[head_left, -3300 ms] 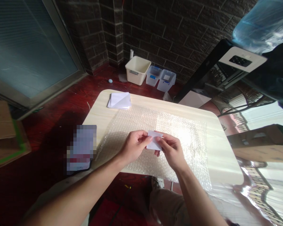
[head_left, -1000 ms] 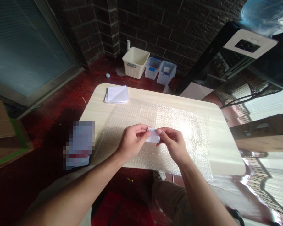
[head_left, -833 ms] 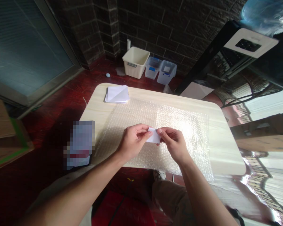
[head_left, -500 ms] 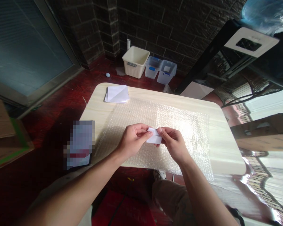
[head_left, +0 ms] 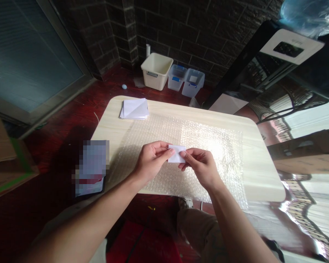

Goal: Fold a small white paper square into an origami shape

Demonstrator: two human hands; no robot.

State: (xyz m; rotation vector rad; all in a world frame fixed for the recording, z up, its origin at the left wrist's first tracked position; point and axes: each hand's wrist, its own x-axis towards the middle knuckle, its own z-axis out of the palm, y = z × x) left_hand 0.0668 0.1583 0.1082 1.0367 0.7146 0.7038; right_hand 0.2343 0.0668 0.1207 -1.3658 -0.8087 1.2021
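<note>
A small folded piece of white paper (head_left: pixel 176 156) is held between my two hands above the table. My left hand (head_left: pixel 152 157) pinches its left edge between thumb and fingers. On the right edge, the thumb of my right hand (head_left: pixel 199 162) presses on the front, with the fingers behind. Beneath both hands lies a sheet of clear bubble wrap (head_left: pixel 159 179), spread over the pale wooden table (head_left: pixel 263 171). A stack of white paper sheets (head_left: pixel 134 109) rests at the table's far left corner.
On the floor beyond the table stand a cream basket (head_left: pixel 156 78) and two clear plastic bins (head_left: pixel 193 83). A phone-like device (head_left: pixel 91 171), partly blurred out, is at the table's left edge. Cardboard boxes stand left (head_left: pixel 1 146) and right (head_left: pixel 304 157). A black-and-white dispenser (head_left: pixel 274 65) is at right.
The paper's fold line across the front no longer shows; its face is now one flat panel. Both hands have shifted slightly left, and the right thumb sits lower on the paper.
</note>
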